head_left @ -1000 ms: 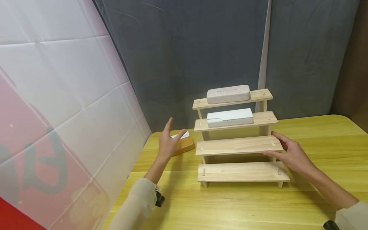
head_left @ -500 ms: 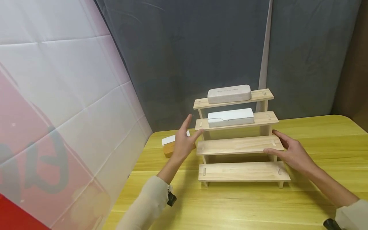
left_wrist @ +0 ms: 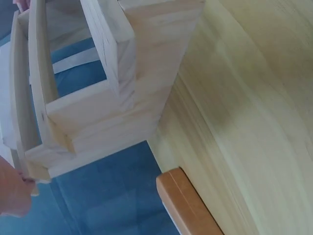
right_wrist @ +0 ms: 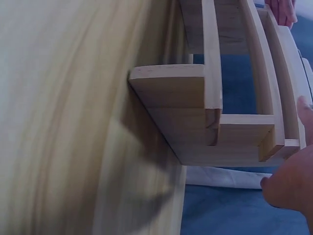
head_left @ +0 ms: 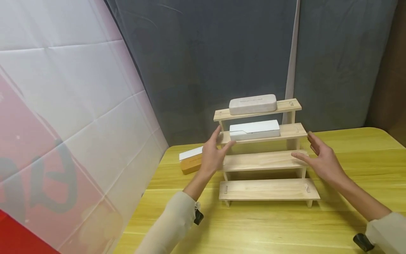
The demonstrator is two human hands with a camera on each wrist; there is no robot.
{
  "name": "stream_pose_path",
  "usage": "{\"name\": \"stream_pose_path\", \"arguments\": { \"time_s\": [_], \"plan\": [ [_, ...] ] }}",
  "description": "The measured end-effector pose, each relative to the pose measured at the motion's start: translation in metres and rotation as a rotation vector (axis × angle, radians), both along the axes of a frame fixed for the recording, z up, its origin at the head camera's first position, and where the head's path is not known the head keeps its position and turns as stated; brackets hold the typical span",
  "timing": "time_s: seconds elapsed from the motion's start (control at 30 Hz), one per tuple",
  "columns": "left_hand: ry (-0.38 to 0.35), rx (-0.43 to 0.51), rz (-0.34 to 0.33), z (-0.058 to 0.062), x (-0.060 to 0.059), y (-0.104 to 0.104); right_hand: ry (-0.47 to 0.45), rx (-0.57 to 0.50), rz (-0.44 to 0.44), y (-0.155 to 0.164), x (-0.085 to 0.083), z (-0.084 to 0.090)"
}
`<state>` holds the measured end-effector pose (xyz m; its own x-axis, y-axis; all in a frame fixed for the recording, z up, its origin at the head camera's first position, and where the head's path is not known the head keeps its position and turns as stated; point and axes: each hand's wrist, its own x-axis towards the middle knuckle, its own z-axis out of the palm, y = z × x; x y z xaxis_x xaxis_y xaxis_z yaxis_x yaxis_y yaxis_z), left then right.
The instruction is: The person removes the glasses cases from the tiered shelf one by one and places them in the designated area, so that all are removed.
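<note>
On the yellow wooden table [head_left: 349, 148], a four-step pale wood stepped shelf [head_left: 266, 160] is standing between both hands. Left hand [head_left: 214, 155] is hovering at its left end, fingers straight and spread, gripping nothing; right hand [head_left: 320, 160] is doing likewise just off the right end. Rounded beige glasses case [head_left: 252, 104] is sitting on the top step, boxy white case [head_left: 254, 129] one below.

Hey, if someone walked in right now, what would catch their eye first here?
A four-step wooden riser stands on the yellow table, with a grey case on its top step and a white case one step below. The left hand and right hand flank it, fingers open.
</note>
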<state>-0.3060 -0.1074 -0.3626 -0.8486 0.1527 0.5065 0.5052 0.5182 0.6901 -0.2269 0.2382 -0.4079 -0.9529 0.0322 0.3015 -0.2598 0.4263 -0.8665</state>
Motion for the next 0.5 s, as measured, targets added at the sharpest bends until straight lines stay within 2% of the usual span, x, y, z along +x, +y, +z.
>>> {"name": "stream_pose_path", "arguments": {
  "time_s": [0.2,0.5],
  "plan": [
    [0.006,-0.033,0.015,0.001,-0.002,0.006,0.054,-0.039,-0.021,-0.001,-0.008,0.009],
    [0.019,-0.090,0.014,0.006,-0.005,0.016,0.105,-0.026,-0.010,-0.001,-0.015,0.017]
  ]
}}
